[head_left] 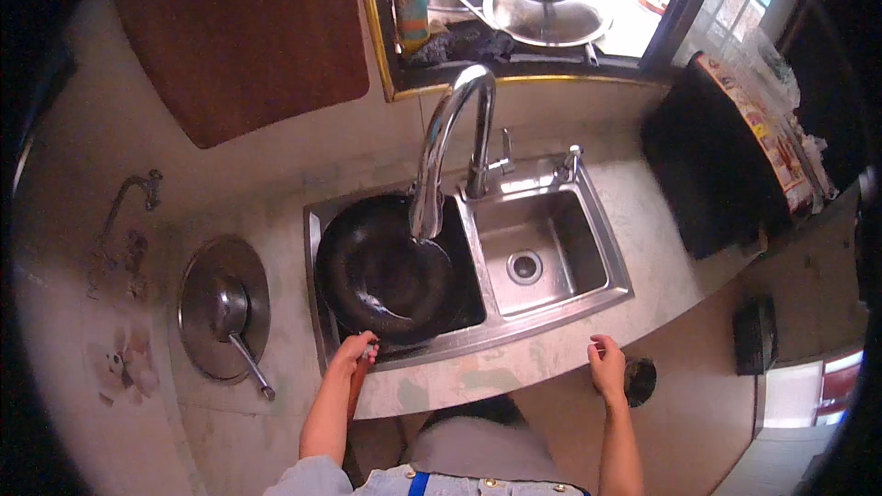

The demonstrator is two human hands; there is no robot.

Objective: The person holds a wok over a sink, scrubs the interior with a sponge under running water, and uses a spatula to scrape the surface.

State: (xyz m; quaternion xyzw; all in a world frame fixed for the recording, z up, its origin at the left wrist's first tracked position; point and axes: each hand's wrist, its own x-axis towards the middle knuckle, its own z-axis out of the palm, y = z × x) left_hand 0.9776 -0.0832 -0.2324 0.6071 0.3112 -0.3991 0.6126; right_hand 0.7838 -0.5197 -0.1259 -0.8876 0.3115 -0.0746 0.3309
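Observation:
A large dark wok (386,275) sits tilted in the left basin of a stainless steel double sink (537,313). My left hand (360,348) grips it where its reddish-brown handle (357,386) begins, at the near edge of the sink. A chrome faucet (441,131) arches over the wok, its spout above the wok's right half; whether water runs cannot be told. My right hand (606,362) hangs by the counter's front edge, right of the sink, fingers slightly curled and holding nothing.
A metal ladle (231,306) rests on a round metal lid (196,351) at the left. A lidded pan (551,21), a yellow bottle (411,0) and a dark cloth (468,43) stand at the window. A black-covered object (710,158) occupies the counter's right end.

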